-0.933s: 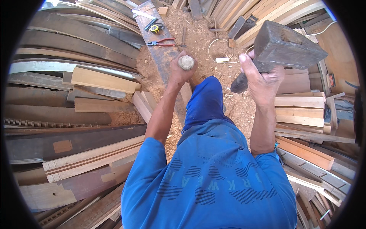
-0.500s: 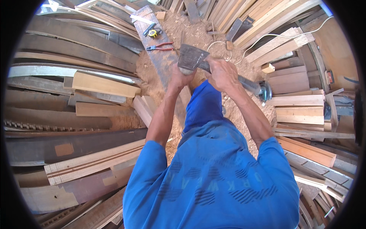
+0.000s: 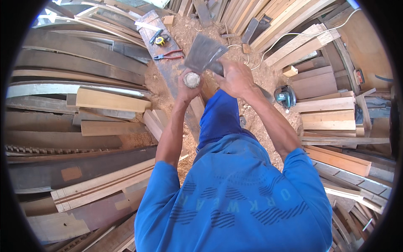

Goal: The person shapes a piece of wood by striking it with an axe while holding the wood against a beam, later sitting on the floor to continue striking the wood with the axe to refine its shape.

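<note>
Mallet [image 3: 205,51] is gripped in my right hand [image 3: 238,80]; my left hand [image 3: 185,89] is closed around a pale-ended tool [image 3: 192,80].

The floor [image 3: 187,24] is strewn with sawdust [image 3: 153,77]. Dark boards [image 3: 84,42] are piled at left, pale planks [image 3: 275,19] at upper right; a brown panel [image 3: 371,48] is seen far right, bright light [image 3: 46,17] upper left.

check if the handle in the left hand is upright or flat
Roughly upright: the handle points its round end at the camera from the left hand.
</note>
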Demonstrator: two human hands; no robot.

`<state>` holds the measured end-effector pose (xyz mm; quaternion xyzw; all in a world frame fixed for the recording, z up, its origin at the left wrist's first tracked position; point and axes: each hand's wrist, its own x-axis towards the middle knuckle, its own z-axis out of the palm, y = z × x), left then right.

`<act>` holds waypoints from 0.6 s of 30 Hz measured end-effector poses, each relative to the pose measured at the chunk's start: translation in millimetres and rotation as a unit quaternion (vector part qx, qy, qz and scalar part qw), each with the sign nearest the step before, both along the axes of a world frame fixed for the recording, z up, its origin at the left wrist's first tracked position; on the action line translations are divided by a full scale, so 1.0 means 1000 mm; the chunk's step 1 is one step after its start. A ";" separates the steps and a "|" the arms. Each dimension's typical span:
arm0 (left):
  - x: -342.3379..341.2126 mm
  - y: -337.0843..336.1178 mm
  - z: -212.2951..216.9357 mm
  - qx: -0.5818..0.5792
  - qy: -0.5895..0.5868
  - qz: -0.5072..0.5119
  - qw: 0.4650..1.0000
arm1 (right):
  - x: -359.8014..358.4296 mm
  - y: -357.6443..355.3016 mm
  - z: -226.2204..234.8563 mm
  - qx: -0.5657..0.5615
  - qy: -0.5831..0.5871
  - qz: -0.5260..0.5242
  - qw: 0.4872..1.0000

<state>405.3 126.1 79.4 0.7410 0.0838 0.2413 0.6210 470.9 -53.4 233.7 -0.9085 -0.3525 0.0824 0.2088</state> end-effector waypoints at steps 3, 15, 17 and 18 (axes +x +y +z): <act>0.003 0.007 -0.002 0.075 -0.002 -0.031 0.997 | -0.006 0.008 0.025 0.200 0.031 -0.059 0.978; -0.007 -0.012 0.007 0.010 0.057 0.017 0.998 | 0.003 0.003 -0.016 -0.050 0.035 0.023 0.998; -0.007 -0.015 0.017 -0.009 0.078 0.015 0.997 | -0.004 0.003 -0.012 0.074 0.077 -0.032 0.994; -0.001 -0.013 0.019 -0.025 0.088 0.009 0.996 | -0.006 0.003 -0.012 0.073 0.081 -0.030 0.994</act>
